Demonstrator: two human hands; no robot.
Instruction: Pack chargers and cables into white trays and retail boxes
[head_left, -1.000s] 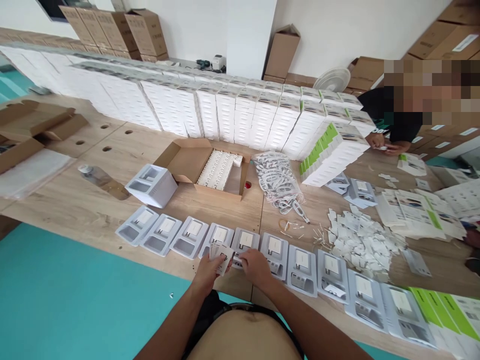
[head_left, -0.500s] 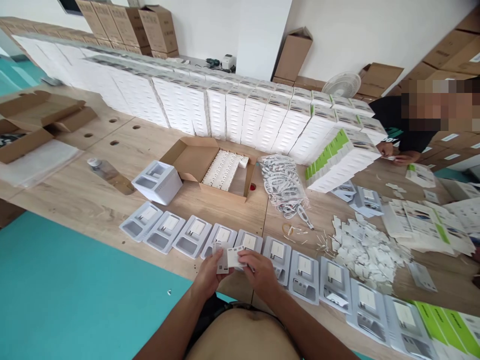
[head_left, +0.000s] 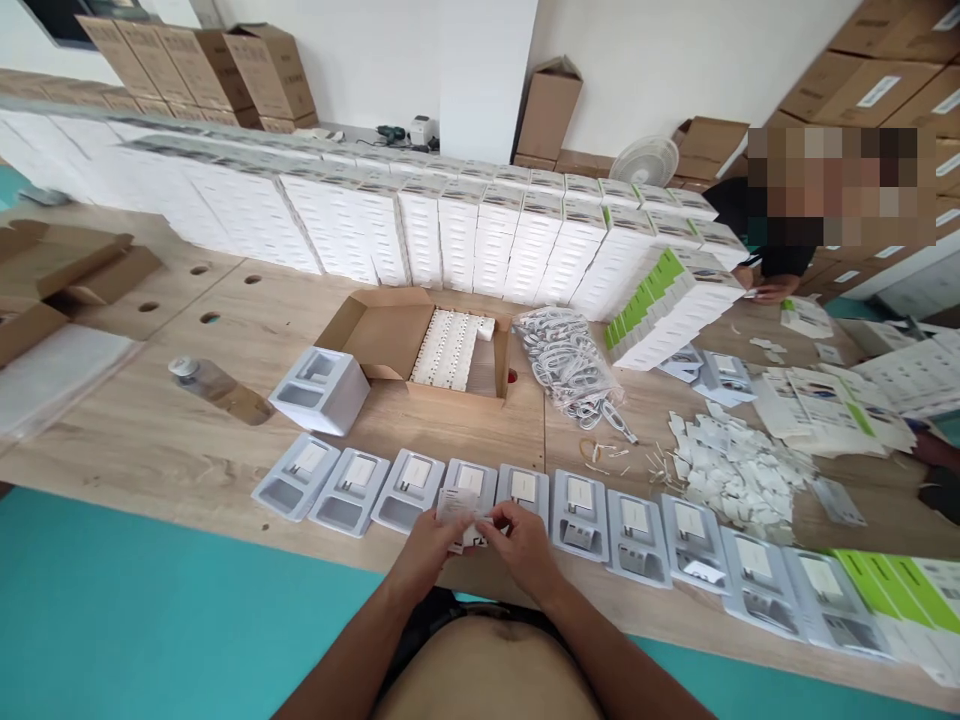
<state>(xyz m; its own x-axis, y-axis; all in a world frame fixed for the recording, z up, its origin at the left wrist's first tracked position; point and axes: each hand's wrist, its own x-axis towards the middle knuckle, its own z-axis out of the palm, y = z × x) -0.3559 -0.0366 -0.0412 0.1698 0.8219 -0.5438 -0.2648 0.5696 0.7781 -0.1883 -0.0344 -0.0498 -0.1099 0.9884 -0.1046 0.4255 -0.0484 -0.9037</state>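
Observation:
Low in the middle of the head view, my left hand (head_left: 424,556) is closed on a small stack of white printed leaflets (head_left: 454,502). My right hand (head_left: 523,548) pinches a leaflet (head_left: 474,538) against the stack, its lower part partly hidden by my fingers. Both hands are just in front of a row of pale plastic trays; the nearest is a tray (head_left: 489,478) with a white block-shaped device (head_left: 470,479) in its upper recess. Trays on the right, such as one tray (head_left: 592,488), also hold a folded printed paper (head_left: 577,534) in the lower recess.
Beyond the trays are stacked trays (head_left: 319,400), a bottle (head_left: 217,390), an opened carton (head_left: 375,335) of white devices and a bag of cables (head_left: 566,360). White paper pieces (head_left: 739,470) lie at right. White boxes (head_left: 495,240) wall the back; a co-worker (head_left: 780,262) sits behind them.
The right hand has brought its leaflet closer against the left hand's stack, and the two hands are nearer together. The camera view has shifted a little.

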